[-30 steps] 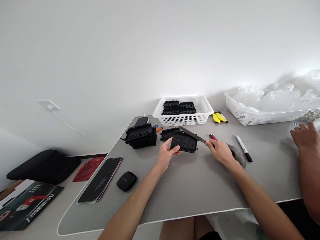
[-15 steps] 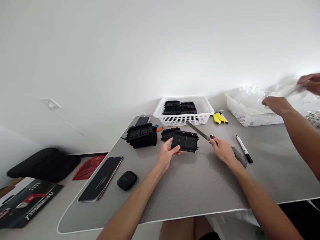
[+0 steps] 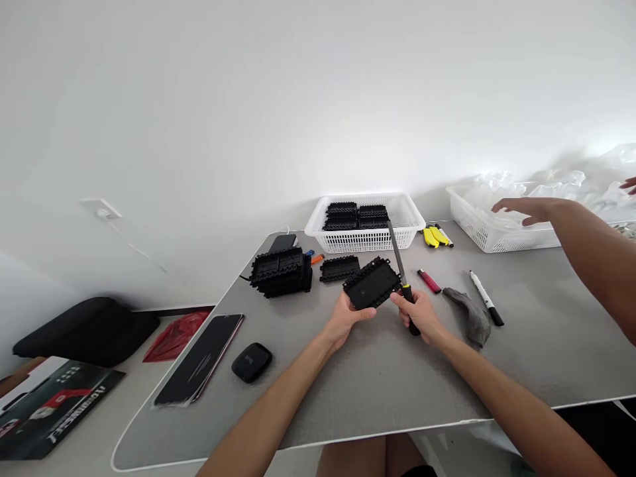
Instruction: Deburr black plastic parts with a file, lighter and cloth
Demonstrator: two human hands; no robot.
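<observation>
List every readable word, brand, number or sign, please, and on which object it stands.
No text can be quoted with certainty.
Box: large white lettering, too unclear.
Small black case: pale lettering, too small.
Flat black-faced item: pale marks, too small.
Black panel in left hand, file in right hand: no legible text.

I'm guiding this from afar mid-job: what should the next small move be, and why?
Probably lay the file against a toothed edge of the black panel: the left hand holds the panel tilted, while the right hand grips the file beside it, the file pointing toward the white basket rather than across the panel.
</observation>
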